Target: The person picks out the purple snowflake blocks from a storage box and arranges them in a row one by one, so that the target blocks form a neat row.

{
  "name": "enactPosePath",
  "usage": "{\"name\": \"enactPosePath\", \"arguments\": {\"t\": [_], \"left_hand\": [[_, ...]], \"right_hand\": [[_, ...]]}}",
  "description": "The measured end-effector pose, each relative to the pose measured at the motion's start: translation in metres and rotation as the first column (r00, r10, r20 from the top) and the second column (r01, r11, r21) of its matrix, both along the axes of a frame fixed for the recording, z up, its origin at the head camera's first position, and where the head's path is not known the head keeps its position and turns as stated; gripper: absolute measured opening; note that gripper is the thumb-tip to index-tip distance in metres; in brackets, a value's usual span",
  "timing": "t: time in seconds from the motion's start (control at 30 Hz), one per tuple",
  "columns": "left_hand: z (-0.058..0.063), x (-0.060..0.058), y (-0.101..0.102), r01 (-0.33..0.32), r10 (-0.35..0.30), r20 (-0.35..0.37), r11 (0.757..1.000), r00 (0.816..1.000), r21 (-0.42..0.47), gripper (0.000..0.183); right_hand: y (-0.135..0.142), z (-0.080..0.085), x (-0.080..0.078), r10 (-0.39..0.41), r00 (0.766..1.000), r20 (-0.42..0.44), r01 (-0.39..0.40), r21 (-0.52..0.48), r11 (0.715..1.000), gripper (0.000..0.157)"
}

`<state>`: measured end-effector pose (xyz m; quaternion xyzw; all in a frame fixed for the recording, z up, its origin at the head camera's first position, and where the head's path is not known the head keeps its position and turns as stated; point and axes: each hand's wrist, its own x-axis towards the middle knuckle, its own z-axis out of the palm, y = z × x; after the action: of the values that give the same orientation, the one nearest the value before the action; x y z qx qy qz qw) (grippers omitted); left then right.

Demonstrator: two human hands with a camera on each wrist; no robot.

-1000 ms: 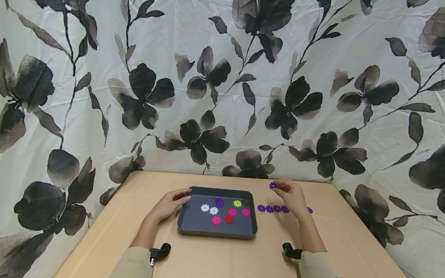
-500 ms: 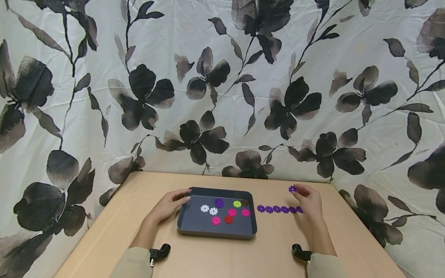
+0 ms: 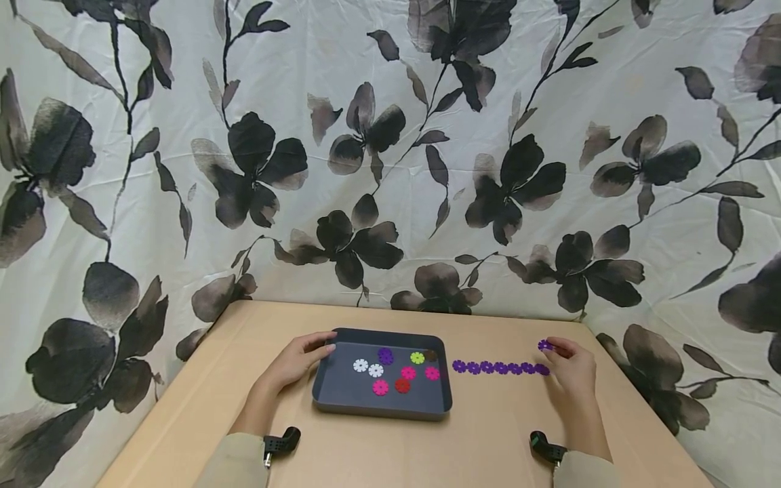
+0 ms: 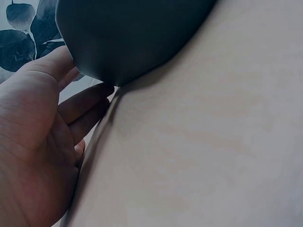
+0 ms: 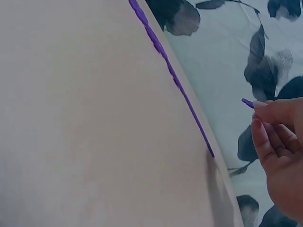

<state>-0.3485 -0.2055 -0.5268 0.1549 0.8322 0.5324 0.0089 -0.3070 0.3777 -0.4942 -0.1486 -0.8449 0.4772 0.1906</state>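
Note:
My left hand (image 3: 293, 362) holds the left edge of a dark grey tray (image 3: 348, 405), its thumb at the rim and other fingers by the tray's underside in the left wrist view. Between thumb and fingertips, my right hand (image 3: 575, 366) pinches a purple flower-shaped disc (image 3: 544, 345). That disc is raised just behind the right end of a row of purple flower-shaped discs (image 3: 501, 368), which lie edge to edge on the table. In the right wrist view the held disc (image 5: 247, 102) is seen nearly edge-on, apart from the row (image 5: 170, 66).
Loose flower discs lie in the tray: two white ones (image 3: 368, 367), a purple one (image 3: 385, 356), a lime one (image 3: 417, 357), a brown one (image 3: 430, 356), a red one (image 3: 402, 385) and pink ones (image 3: 408, 373). A floral cloth (image 3: 366, 203) hangs behind the wooden table (image 3: 476, 440).
My right hand has moved right with the purple disc, from above the row's left part to its right end, and come slightly lower. The left hand and tray stay put.

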Motion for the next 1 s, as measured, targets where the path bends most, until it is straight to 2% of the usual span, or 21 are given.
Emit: {"name": "enactPosePath", "arguments": {"t": [0.1,0.23,0.37,0.6,0.8,1.0], "left_hand": [[0.0,0.0,0.0,0.001,-0.001,-0.003,1.0,1.0,-0.003,0.051],[0.0,0.0,0.0,-0.002,0.002,-0.003,1.0,1.0,-0.006,0.051],[0.0,-0.001,0.0,-0.001,0.001,-0.003,1.0,1.0,-0.007,0.051],[0.001,0.0,0.0,0.001,-0.001,-0.006,1.0,1.0,-0.002,0.05],[0.001,0.001,0.001,0.005,-0.005,0.007,1.0,1.0,0.008,0.05],[0.002,0.001,0.0,0.002,-0.002,0.011,1.0,1.0,0.013,0.051]], "right_hand": [[0.006,-0.003,0.004,-0.005,1.0,0.022,0.005,-0.027,1.0,0.035],[0.013,-0.008,0.007,0.002,0.995,0.095,0.004,-0.063,0.998,0.036],[0.02,-0.012,0.008,0.003,0.991,0.135,-0.003,-0.002,1.0,0.034],[0.027,-0.016,0.008,0.001,0.995,0.103,-0.012,0.106,0.994,0.029],[0.028,-0.018,0.006,-0.009,0.992,0.124,-0.013,0.171,0.985,0.026],[0.029,-0.02,0.005,-0.002,0.99,0.138,-0.025,0.192,0.981,0.025]]}}
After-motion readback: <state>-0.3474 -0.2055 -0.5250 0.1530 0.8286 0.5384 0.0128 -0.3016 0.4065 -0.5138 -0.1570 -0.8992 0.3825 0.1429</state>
